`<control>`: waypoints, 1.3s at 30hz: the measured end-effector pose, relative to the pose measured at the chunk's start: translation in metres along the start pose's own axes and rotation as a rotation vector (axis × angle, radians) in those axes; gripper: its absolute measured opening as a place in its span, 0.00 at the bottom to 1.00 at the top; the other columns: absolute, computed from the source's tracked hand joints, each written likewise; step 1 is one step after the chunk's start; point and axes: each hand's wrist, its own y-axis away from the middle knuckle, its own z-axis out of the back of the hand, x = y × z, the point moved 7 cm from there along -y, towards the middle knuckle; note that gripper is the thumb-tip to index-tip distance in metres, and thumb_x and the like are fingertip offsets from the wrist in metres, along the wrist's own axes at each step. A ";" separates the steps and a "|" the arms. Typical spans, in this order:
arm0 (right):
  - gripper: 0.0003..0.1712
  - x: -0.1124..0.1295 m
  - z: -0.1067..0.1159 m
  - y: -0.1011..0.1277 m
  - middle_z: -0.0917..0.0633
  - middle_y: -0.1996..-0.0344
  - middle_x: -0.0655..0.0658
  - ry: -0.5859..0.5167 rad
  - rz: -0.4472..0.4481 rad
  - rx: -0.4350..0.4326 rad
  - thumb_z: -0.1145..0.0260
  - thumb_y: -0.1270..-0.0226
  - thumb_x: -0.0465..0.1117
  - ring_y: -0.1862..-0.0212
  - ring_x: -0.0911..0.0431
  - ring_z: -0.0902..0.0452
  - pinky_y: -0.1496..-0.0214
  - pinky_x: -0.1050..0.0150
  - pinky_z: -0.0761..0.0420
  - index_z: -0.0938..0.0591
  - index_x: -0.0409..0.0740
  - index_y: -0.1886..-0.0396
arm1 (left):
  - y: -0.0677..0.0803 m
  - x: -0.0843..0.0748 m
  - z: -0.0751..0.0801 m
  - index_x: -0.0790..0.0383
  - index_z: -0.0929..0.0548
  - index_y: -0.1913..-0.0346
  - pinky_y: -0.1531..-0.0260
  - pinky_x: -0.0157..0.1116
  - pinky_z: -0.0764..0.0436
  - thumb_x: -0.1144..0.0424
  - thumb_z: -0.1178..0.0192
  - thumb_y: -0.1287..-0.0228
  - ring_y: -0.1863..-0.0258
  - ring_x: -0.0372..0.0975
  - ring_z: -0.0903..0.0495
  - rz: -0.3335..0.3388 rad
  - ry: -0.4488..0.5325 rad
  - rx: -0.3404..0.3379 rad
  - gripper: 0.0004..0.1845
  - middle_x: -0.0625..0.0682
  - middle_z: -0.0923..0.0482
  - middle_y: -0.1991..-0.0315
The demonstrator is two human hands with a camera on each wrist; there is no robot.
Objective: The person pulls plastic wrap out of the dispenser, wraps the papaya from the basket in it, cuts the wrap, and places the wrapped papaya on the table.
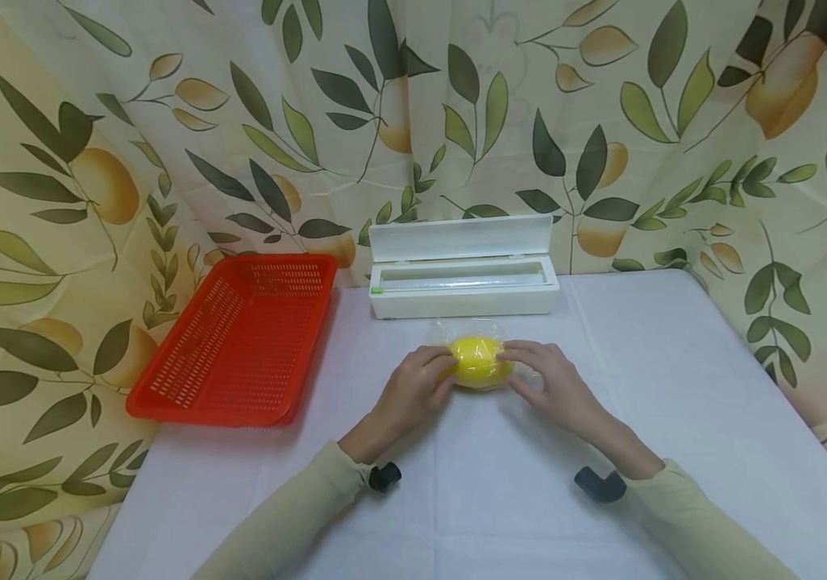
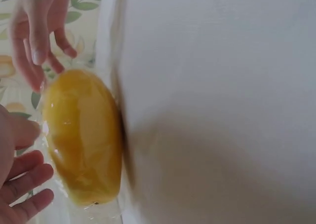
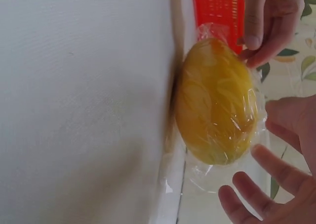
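A yellow mango [image 1: 481,362], wrapped in clear plastic film, lies on the white cloth between the two hands. Loose film [image 3: 215,32] sticks out past its ends. At its left end is the left hand [image 1: 417,383], fingertips right at the wrap; the left wrist view shows those fingers [image 2: 30,177] loosely bent and spread. The right hand [image 1: 554,383] reaches toward the other end with its fingers apart. Close to the film in the right wrist view, the right fingers [image 3: 279,167] extend without curling round the fruit.
Behind the mango stands a white cling-film box [image 1: 464,303] with its lid [image 1: 461,239] raised and a roll [image 1: 460,282] inside. A red perforated basket [image 1: 239,346] sits at the left. Leaf-and-fruit patterned curtain [image 1: 399,121] hangs behind the white-covered table [image 1: 675,387].
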 end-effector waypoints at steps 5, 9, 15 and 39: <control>0.19 -0.004 0.007 -0.004 0.15 0.44 0.41 -0.012 -0.047 -0.063 0.28 0.34 0.33 0.47 0.44 0.21 0.51 0.44 0.17 0.15 0.43 0.44 | -0.005 0.010 0.016 0.65 0.12 0.54 0.55 0.33 0.15 0.69 0.29 0.36 0.58 0.42 0.15 0.066 0.035 -0.134 0.09 0.53 0.13 0.58; 0.19 -0.009 0.012 -0.014 0.14 0.48 0.39 -0.007 -0.105 -0.099 0.29 0.31 0.36 0.52 0.45 0.17 0.55 0.47 0.15 0.17 0.41 0.41 | -0.018 0.038 0.028 0.66 0.12 0.52 0.68 0.29 0.18 0.65 0.30 0.33 0.70 0.41 0.19 0.240 0.116 -0.189 0.10 0.54 0.13 0.64; 0.23 -0.028 0.009 -0.038 0.14 0.50 0.37 -0.044 -0.292 0.021 0.33 0.25 0.46 0.56 0.45 0.19 0.59 0.57 0.19 0.20 0.41 0.35 | -0.034 0.084 0.018 0.65 0.14 0.43 0.60 0.37 0.16 0.54 0.31 0.32 0.62 0.46 0.17 0.582 0.261 0.085 0.21 0.55 0.13 0.48; 0.13 -0.045 0.006 -0.045 0.12 0.54 0.40 -0.322 -0.469 0.054 0.32 0.26 0.43 0.62 0.47 0.16 0.59 0.55 0.13 0.13 0.41 0.49 | -0.040 0.098 -0.007 0.56 0.09 0.61 0.73 0.33 0.17 0.63 0.25 0.38 0.73 0.42 0.16 0.736 0.556 0.101 0.04 0.47 0.12 0.65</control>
